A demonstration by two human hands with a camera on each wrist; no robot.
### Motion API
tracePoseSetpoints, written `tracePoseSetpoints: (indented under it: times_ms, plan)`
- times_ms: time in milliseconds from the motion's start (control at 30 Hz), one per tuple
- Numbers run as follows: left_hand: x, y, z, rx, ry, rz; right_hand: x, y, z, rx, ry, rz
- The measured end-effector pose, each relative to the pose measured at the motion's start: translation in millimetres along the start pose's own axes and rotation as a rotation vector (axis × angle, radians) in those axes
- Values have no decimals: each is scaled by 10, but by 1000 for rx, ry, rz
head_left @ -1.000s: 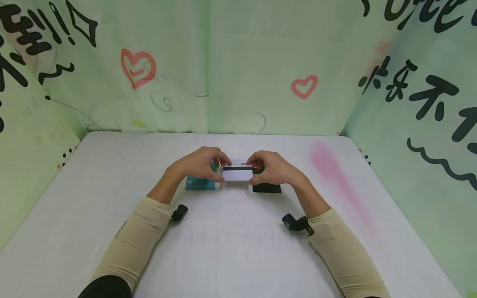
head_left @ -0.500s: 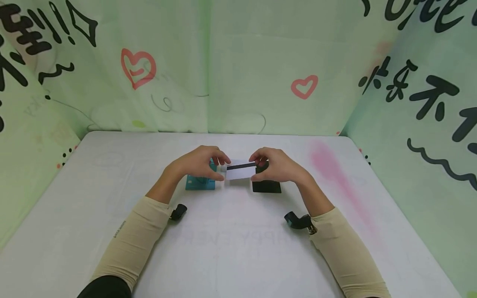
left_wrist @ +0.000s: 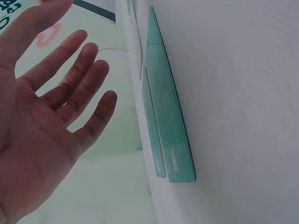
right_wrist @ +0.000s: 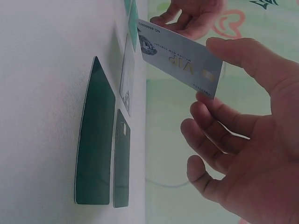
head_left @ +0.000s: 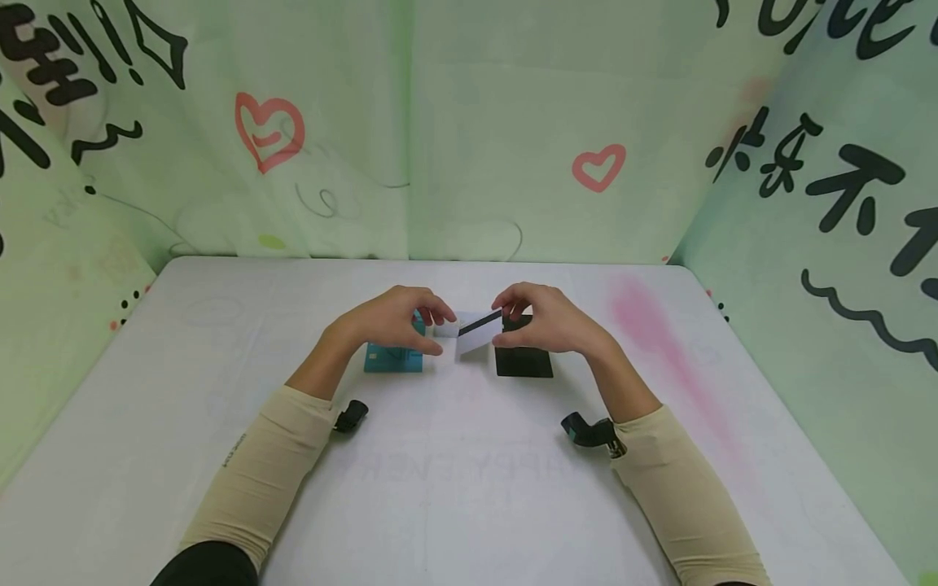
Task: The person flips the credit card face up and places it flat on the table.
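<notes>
My right hand [head_left: 545, 317] pinches one end of a white VIP card [right_wrist: 180, 58] between thumb and index finger. The card is tilted above the table, its dark-striped back [head_left: 476, 335] facing me in the head view. My left hand [head_left: 396, 317] stands near the card's other end, apart from it; in the left wrist view its fingers [left_wrist: 84, 70] spread loosely with nothing between them. Below the left hand lie two blue-green cards, the nearer card [head_left: 392, 360] and a second one [left_wrist: 153, 130]. Below the right hand lie a near dark card [head_left: 523, 363] and a farther one [right_wrist: 121, 163].
Another white card [right_wrist: 126, 77] lies on the white table [head_left: 440, 472] between the blue-green and dark pairs. A green printed curtain [head_left: 498, 138] stands behind the table and along both sides. Small black cameras [head_left: 586, 431] sit on the wrists.
Both hands were at the white card's ends; the left hand has let go. The right hand has moved slightly up and right, and the card has turned from level to slanted.
</notes>
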State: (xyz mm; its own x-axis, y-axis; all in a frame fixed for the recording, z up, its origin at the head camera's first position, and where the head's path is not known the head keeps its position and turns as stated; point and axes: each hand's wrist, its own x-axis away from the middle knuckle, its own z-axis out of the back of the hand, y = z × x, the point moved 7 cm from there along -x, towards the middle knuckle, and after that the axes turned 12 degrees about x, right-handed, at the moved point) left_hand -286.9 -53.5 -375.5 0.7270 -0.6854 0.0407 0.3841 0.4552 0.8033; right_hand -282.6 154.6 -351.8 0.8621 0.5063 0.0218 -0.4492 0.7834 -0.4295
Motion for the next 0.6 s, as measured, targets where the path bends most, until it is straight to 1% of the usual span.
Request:
tracePoseSetpoints:
  times_ms: [300, 600]
  plan:
    - [1, -13, -6, 4, -4, -2, 13, -17, 38, -49, 15, -4]
    - [1, -5, -15, 3, -11, 22, 7, -11, 15, -61, 4, -3]
